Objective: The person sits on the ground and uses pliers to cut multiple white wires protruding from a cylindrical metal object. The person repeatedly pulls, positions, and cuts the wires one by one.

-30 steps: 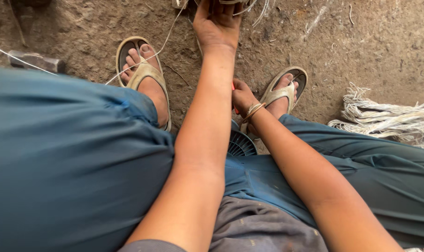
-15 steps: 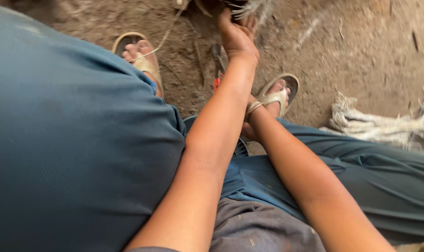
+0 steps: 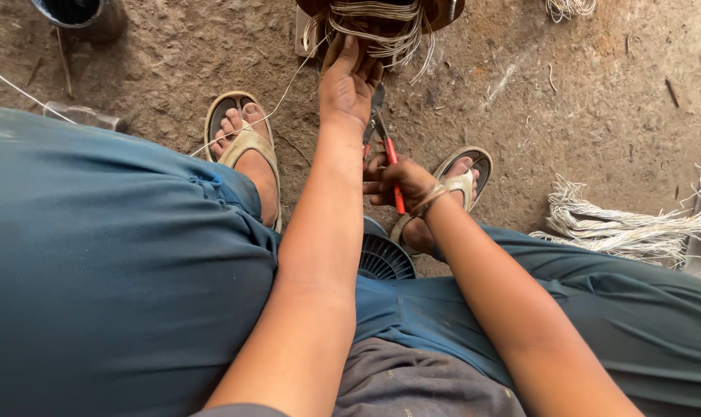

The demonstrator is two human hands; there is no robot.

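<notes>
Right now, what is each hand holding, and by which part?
The right hand holds pliers by the red handles. The left hand rests on the wire bundle; a grip cannot be told.

No pkgs, labels, signs or screens.

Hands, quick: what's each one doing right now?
Left hand: open, fingers on the wire coil.
Right hand: closed on red-handled pliers.

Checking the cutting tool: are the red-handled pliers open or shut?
Cannot tell: the right hand wraps the red-handled pliers, and the left hand hides the tip.
</notes>
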